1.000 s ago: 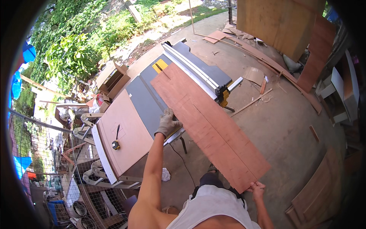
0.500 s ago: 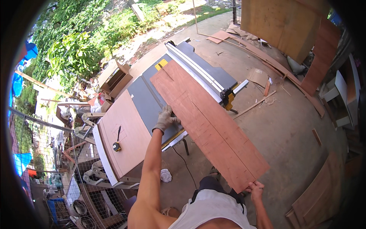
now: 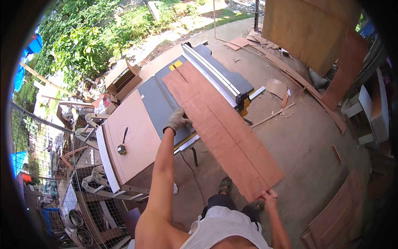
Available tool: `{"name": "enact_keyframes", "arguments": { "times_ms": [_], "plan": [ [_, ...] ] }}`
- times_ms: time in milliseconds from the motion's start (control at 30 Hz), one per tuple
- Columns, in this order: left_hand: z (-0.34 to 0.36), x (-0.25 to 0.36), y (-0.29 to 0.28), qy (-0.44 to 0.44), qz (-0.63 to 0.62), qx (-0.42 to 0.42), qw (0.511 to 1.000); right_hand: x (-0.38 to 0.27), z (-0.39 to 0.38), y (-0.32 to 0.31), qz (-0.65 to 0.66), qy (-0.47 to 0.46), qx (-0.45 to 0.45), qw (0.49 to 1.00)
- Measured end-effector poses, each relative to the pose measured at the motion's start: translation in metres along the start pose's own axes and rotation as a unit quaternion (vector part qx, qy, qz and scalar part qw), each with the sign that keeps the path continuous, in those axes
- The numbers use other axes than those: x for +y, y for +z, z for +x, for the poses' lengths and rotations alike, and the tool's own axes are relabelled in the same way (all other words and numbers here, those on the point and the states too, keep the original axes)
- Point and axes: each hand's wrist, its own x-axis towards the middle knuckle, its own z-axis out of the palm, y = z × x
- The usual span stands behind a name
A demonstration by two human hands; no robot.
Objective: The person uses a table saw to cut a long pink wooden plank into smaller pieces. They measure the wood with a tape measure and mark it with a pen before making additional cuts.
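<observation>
- Concrete floor [image 3: 302, 141] spans centre to right of frame; sunlit foliage [image 3: 83, 54] at upper left.
- Reddish plywood panel [image 3: 226, 139]: lies diagonally, upper centre to lower right; far end on the grey saw surface [image 3: 150, 94], near end overhanging it. Dark line runs lengthwise along part of the panel.
- Left hand [image 3: 176, 120], gloved: left of centre, fingers loosely spread, against the panel's left edge.
- Right hand [image 3: 270, 198], bare: lower right of centre, pinching the panel's near end.
- Yellow insert [image 3: 175, 65]: just beside the panel's far end.
- Silver rail [image 3: 209, 74]: upper centre, along the panel's right side.
- Pale sheet [image 3: 134, 124]: left of frame, beside the saw surface; tape measure [image 3: 121, 149] on it.
- Open wooden box [image 3: 124, 81]: upper left, beyond the sheet.
</observation>
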Motion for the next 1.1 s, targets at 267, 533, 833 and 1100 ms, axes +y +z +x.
{"name": "enact_keyframes", "arguments": {
  "times_ms": [267,533,833,1100],
  "plan": [
    [0.018,-0.004,0.011,-0.109,0.000,0.099,0.989,0.019,0.003,-0.002,0.109,0.058,-0.056,0.991],
    [0.040,0.008,0.054,-0.218,-0.007,0.257,0.942,-0.006,-0.007,-0.004,0.044,0.106,-0.094,0.989],
    [0.043,0.000,0.062,-0.245,0.057,0.308,0.917,-0.031,0.004,0.000,-0.083,0.145,-0.135,0.977],
    [0.057,-0.006,0.046,-0.253,0.088,0.331,0.905,-0.033,0.015,0.021,-0.070,0.146,-0.129,0.978]
  ]
}}
